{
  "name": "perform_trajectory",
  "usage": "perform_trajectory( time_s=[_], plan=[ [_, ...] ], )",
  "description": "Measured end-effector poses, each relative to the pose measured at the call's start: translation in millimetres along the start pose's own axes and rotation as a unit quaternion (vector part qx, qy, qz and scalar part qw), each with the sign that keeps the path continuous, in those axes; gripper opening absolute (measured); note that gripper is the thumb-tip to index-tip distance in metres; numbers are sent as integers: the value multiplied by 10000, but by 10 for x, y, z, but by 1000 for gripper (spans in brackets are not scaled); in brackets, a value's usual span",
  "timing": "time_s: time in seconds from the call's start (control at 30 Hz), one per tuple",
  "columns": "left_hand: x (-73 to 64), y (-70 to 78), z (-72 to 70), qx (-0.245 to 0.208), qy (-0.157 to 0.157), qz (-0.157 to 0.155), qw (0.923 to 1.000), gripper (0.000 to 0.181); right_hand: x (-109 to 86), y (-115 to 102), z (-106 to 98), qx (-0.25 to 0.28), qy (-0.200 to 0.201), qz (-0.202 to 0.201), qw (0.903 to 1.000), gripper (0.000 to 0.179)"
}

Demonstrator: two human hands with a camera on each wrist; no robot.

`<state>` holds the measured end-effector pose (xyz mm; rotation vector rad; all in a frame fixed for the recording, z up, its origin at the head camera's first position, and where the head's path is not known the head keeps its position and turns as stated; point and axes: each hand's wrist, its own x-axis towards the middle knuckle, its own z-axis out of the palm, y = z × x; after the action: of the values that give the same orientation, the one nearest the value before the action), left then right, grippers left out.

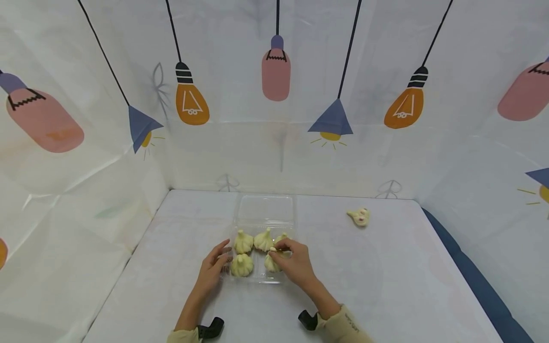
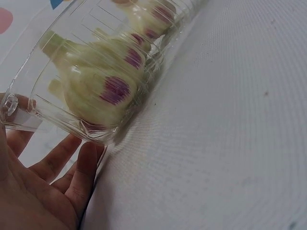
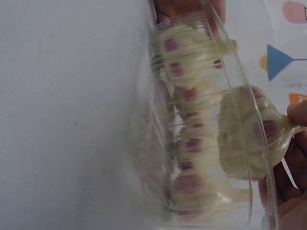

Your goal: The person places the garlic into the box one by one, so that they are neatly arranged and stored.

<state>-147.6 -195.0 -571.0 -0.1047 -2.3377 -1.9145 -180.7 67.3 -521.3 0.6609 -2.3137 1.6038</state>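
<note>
While the loosely spread left hand (image 1: 213,265) touches the left edge of the clamshell (image 1: 259,267), the right hand (image 1: 296,262) pinches a garlic bulb (image 1: 271,265) by its stem, below the fingertips, at the near right corner.

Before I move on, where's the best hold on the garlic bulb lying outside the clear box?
Probably the narrow stem, pinched from above and the left: the loose garlic bulb lies on its side, stem pointing left. The right hand holds another bulb by its stem likewise.
</note>
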Motion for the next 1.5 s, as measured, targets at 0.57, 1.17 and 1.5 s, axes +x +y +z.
perform_trajectory(
  time_s=[0.57,1.17,1.5],
  plan=[
    [-1,16,5,32,20,20,10000,41,-16,-15,154,-33,-67,36,10000,15],
    [3,-5,-4,-91,-4,201,9998,41,2,11,249,-227,-450,110,9987,11],
    [-30,143,3,-102,-42,106,9999,42,-9,41,268,-300,-576,138,9978,11]
  ],
)
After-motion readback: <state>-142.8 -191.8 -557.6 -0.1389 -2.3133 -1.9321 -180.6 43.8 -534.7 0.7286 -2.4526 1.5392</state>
